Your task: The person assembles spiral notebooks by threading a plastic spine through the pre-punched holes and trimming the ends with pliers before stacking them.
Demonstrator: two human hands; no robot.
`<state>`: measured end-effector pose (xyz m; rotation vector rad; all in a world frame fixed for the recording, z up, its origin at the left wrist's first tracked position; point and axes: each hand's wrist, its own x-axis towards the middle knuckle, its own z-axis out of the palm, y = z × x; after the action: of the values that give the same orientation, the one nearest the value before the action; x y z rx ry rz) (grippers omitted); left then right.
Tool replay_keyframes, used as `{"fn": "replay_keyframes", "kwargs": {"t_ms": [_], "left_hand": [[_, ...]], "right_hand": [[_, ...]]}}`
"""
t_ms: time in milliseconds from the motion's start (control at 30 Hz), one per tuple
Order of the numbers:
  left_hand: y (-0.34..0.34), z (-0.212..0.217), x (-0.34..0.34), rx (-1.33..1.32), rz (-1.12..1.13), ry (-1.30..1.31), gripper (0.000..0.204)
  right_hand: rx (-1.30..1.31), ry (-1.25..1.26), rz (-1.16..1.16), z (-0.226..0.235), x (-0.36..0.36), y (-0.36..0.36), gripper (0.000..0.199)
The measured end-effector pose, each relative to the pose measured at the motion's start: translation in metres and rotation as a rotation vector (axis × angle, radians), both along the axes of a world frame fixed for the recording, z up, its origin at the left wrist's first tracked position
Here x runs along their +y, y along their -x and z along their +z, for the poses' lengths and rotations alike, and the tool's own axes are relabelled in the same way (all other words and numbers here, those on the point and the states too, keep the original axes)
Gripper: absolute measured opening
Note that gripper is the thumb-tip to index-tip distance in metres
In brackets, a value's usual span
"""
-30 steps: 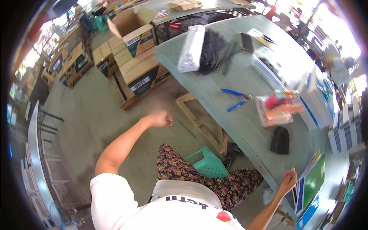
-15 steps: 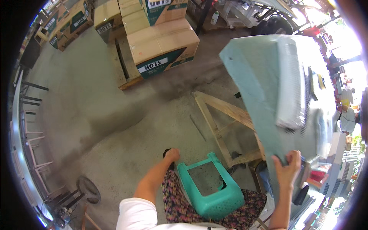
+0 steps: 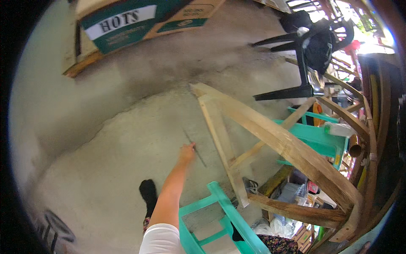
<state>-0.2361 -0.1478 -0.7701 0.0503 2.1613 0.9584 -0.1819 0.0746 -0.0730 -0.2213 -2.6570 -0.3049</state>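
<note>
A thin dark wire coil point(image 3: 200, 157), like a spiral binding, lies slantwise over the concrete floor. My left hand point(image 3: 187, 151) is stretched down to it, fingers closed at its middle and covering part of it; whether the coil is lifted off the floor cannot be made out. My right hand is out of sight. Below my left arm stands a green plastic stool point(image 3: 198, 206), close against my legs. To the right of the coil is a wooden trestle frame point(image 3: 275, 131).
A printed cardboard box point(image 3: 139, 25) rests on a wooden pallet point(image 3: 84, 59) at upper left. A black plastic chair point(image 3: 302, 63) and another green stool point(image 3: 317, 142) are at the right. Bags and scraps point(image 3: 292, 192) lie beneath the trestle. My dark-socked foot point(image 3: 148, 192) is left of my arm.
My left hand has moved from beside my knee down to the coil on the floor. The view has dipped lower. My right hand and the sheet-covered tabletop it touched have left the middle of view.
</note>
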Motion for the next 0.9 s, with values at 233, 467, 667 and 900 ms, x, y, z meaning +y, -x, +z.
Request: {"fn": "replay_keyframes", "kwargs": {"t_ms": [233, 467, 667, 900], "left_hand": [[0.016, 0.015, 0.039, -0.335, 0.530, -0.066, 0.039], [-0.042, 0.094, -0.038, 0.175, 0.426, 0.035, 0.045], [0.008, 0.373, -0.107, -0.216, 1.008, -0.390, 0.028], [0.015, 0.781, -0.024, 0.427, 0.435, -0.723, 0.035]], "right_hand": [[-0.044, -0.103, -0.026, 0.004, -0.016, 0.008, 0.056], [0.004, -0.067, -0.108, 0.049, -0.033, -0.019, 0.060], [-0.108, 0.104, -0.055, 0.078, -0.049, -0.006, 0.052], [-0.191, 0.628, 0.070, 0.114, -0.044, -0.051, 0.043]]}}
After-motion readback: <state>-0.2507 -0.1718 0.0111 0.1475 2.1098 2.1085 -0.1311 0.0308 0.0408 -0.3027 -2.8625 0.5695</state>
